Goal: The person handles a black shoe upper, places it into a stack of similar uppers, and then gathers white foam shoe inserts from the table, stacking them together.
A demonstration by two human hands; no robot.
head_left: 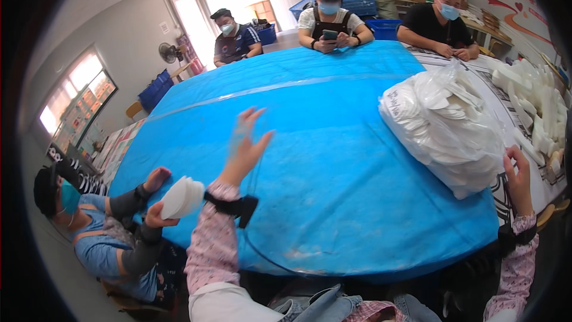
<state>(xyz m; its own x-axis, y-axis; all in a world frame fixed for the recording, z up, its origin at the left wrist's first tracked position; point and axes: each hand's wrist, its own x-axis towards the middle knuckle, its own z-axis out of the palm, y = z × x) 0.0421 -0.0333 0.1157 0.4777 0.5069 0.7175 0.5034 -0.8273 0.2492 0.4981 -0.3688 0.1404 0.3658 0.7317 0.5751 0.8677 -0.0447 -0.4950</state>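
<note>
My left hand [245,150] is raised over the blue-covered table [310,197], fingers apart, a little smeared by motion and with nothing in it. On the right, my right hand [519,177] pinches the near right edge of a clear plastic bag [441,134]. Stacks of thin white curved pieces fill the bag, which lies on its side across the table's right part. To my left, a co-worker's hand [156,214] holds a stack of white rounded pieces [183,197]. Dark bands circle both my wrists, and a black cable hangs from the left one.
Loose white pieces [536,107] are heaped beyond the bag on a white patterned sheet [476,71]. Three masked people sit along the far edge, one with a phone [329,35]. Blue crates [357,6] stand behind them; a fan [169,53] is at far left.
</note>
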